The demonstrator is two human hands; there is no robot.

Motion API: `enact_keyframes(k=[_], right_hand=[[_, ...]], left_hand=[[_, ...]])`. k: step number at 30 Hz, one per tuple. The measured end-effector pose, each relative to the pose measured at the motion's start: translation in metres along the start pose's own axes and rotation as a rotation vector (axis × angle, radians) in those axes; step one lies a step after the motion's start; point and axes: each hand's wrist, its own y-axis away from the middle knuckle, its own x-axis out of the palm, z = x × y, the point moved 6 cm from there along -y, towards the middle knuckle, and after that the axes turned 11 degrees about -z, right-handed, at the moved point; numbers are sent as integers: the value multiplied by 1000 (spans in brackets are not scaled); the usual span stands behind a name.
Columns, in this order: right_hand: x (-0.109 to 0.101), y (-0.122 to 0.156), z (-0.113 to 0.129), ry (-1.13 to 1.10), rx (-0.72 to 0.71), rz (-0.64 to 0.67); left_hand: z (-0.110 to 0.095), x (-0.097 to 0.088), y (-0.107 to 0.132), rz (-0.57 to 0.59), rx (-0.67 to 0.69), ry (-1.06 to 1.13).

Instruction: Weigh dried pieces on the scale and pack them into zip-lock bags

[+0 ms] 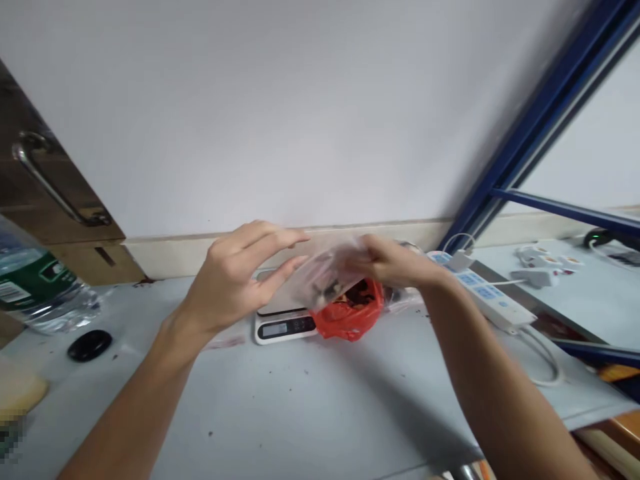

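My right hand (387,261) is closed on the upper edge of a clear plastic bag (325,277), which is smeared by motion and has small dark and pale bits at its bottom. My left hand (253,270) is beside the bag with thumb and fingers apart, holding nothing. Below the hands a white digital kitchen scale (285,328) rests on the table, its display facing me; the bag hides part of its platform. Right of the scale sits an open red plastic bag (350,323) with dark brown dried pieces inside.
A large water bottle (35,287) and a black oval object (90,345) stand at the left. On the right lie a white power strip (487,297) with cables and a blue metal frame (505,160). A white wall (290,120) rises behind the table.
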Motion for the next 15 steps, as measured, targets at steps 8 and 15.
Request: enact_keyframes(k=[8,15], right_hand=[[-99,68,-56,463,-41,-764],[-49,93,-141,646,177,-222]], left_hand=[[3,52,18,310,-9,129],[7,69,28,474,-106,120]])
